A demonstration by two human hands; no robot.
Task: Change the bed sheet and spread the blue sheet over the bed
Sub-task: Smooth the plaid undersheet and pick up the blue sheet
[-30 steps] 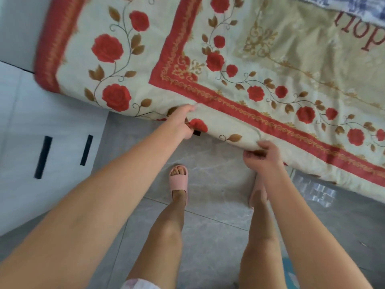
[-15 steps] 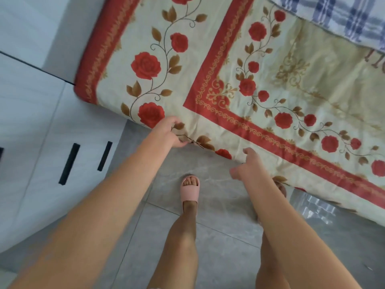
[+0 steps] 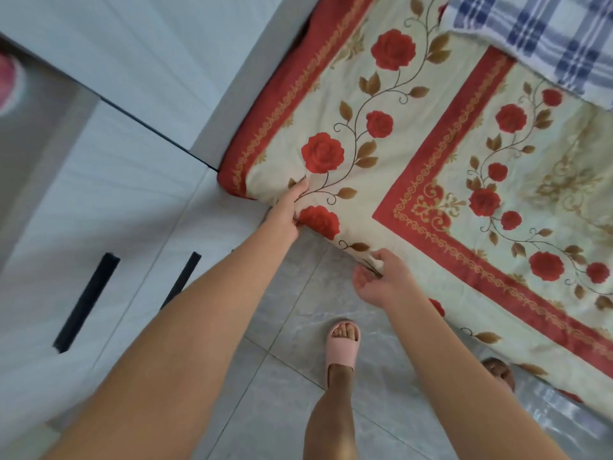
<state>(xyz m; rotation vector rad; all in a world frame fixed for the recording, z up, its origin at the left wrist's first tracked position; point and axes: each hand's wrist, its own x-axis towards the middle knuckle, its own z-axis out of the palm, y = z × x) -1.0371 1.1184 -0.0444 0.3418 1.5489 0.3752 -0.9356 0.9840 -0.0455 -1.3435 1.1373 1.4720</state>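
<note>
Left of frame: white cupboard (image 3: 109,200).

Centre: left hand (image 3: 289,210) grips the corner of the rose sheet (image 3: 414,144), thumb on top, fingers curled under the edge. Just right of it, right hand (image 3: 381,282) pinches the hem between thumb and fingertips.

Step in hand, by my reading: freeing the old sheet at this corner. The next move likely calls for lifting both grips up and away to strip it.

Upper right: blue sheet (image 3: 547,38), checked blue and white, rumpled, lying on top of the rose sheet.
</note>
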